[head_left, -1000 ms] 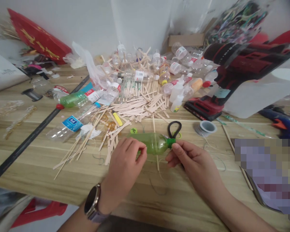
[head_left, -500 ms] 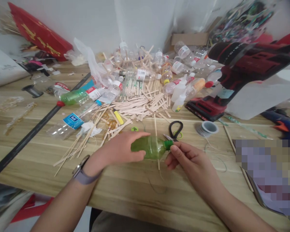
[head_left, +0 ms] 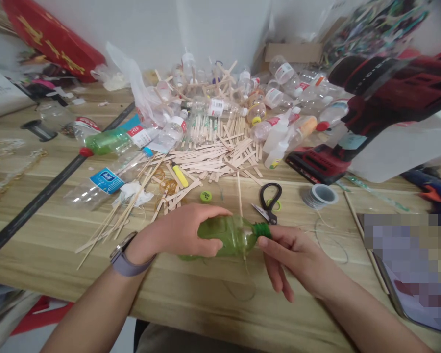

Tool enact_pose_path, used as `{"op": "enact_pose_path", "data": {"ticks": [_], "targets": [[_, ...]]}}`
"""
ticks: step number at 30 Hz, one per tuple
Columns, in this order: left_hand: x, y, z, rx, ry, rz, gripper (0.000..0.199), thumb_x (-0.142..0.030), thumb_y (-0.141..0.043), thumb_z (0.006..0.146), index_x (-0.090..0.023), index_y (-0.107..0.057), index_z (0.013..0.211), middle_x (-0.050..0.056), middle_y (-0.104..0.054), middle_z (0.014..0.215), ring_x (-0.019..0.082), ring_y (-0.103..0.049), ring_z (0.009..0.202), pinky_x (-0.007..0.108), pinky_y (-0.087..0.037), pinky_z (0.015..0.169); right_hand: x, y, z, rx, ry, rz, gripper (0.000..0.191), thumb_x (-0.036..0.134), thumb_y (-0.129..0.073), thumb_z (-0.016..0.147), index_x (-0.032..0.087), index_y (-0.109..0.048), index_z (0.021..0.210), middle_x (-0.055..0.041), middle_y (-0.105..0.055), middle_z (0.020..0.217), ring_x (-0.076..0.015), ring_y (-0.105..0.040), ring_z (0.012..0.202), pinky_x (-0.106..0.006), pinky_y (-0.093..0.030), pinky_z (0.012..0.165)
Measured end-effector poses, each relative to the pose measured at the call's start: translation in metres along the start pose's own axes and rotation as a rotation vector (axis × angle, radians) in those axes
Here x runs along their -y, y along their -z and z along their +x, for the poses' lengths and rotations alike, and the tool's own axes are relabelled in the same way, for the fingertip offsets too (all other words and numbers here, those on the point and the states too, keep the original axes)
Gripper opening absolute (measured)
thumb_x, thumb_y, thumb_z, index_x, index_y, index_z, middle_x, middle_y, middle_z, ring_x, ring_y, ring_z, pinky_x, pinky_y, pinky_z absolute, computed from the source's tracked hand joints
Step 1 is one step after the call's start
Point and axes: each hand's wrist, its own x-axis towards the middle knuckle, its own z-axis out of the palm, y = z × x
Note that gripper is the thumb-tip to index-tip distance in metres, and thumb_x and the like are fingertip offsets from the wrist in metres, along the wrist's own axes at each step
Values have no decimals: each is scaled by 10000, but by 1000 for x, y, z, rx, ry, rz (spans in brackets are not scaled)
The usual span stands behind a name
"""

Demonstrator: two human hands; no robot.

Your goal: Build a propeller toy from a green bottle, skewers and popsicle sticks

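Note:
A green plastic bottle [head_left: 224, 235] lies on its side above the wooden table, its neck pointing right. My left hand [head_left: 187, 230], with a watch on the wrist, is wrapped round the bottle's body. The thumb and index finger of my right hand [head_left: 288, 252] pinch the green neck, while its other fingers hang loose below. A thin wooden stick [head_left: 239, 193] crosses the bottle near its shoulder and sticks out on both sides. Black-handled scissors [head_left: 270, 203] lie just beyond the neck.
Wooden sticks [head_left: 206, 159] and plastic bottles [head_left: 216, 107] are piled at the back. A red and black drill [head_left: 367, 108] stands at the right, near a wire spool [head_left: 320, 196] and a tablet [head_left: 415, 284]. A dark bar [head_left: 59, 181] crosses the left side.
The bottle and both hands have shifted slightly down in the view. Fingers of my right hand have uncurled downward, and more of the green neck shows.

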Motion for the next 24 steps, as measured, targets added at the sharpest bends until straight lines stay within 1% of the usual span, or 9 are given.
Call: {"op": "enact_pose_path", "data": {"ticks": [3, 6, 8, 12, 14, 16, 19, 21, 24], "targets": [[1, 0, -1, 28, -14, -33, 597, -319, -627, 720, -183, -565, 1298, 73, -640, 1298, 279, -603, 1142, 382, -447, 984, 2, 0, -1, 72, -44, -45, 471, 627, -642, 793, 174, -560, 887, 30, -607, 458, -82, -519, 327, -127, -370, 313], [3, -2, -1, 55, -33, -74, 593, -320, -643, 716, -202, -570, 1292, 59, -648, 1285, 273, -610, 1128, 368, -456, 963, 1, 0, -1, 125, -88, -107, 472, 625, -659, 781, 167, -570, 852, 34, -591, 478, -74, -512, 352, -139, -409, 342], [5, -4, -1, 69, -38, -98, 587, -329, -652, 720, -223, -572, 1292, 49, -653, 1276, 270, -617, 1114, 359, -463, 946, 0, 0, 0, 149, -78, -132, 464, 616, -670, 779, 161, -580, 785, 18, -602, 523, -73, -531, 387, -149, -432, 373], [6, -4, -1, 72, -30, -122, 590, -346, -666, 726, -248, -565, 1299, 42, -655, 1265, 271, -622, 1097, 353, -470, 928, 0, 0, 2, 144, 104, -163, 454, 595, -657, 806, 153, -630, 708, -18, -634, 638, -103, -617, 546, -201, -522, 538], [4, -3, -2, 68, -33, -115, 601, -354, -678, 721, -247, -561, 1301, 44, -649, 1273, 272, -612, 1112, 357, -464, 943, 1, 0, 2, 156, 153, -190, 443, 588, -632, 833, 159, -646, 724, -17, -632, 640, -110, -624, 561, -210, -525, 553], [1, -2, -2, 70, -44, -100, 613, -357, -683, 722, -234, -552, 1308, 53, -639, 1285, 270, -605, 1123, 365, -456, 961, 0, 0, 1, 161, 180, -228, 434, 578, -613, 853, 166, -639, 720, -17, -635, 636, -114, -627, 550, -207, -514, 533], [-2, -1, -4, 72, -78, -66, 638, -354, -682, 729, -211, -523, 1331, 71, -617, 1309, 269, -586, 1152, 381, -440, 993, -3, 2, -1, 116, 245, -360, 429, 552, -581, 887, 167, -628, 704, -27, -650, 617, -131, -640, 548, -199, -480, 504], [-4, -1, -6, 58, -110, -31, 664, -360, -690, 728, -202, -502, 1346, 79, -605, 1320, 269, -574, 1172, 391, -430, 1011, -5, 4, -2, 77, 308, -486, 415, 517, -563, 912, 164, -632, 705, -22, -642, 587, -126, -617, 526, -192, -436, 480], [-8, -1, -10, -2, -144, 63, 685, -375, -699, 737, -205, -482, 1363, 85, -594, 1333, 275, -564, 1192, 405, -435, 1016, -7, 5, -2, 29, 460, -623, 398, 447, -567, 932, 164, -592, 653, 34, -521, 522, -80, -476, 464, -182, -328, 445]]}}
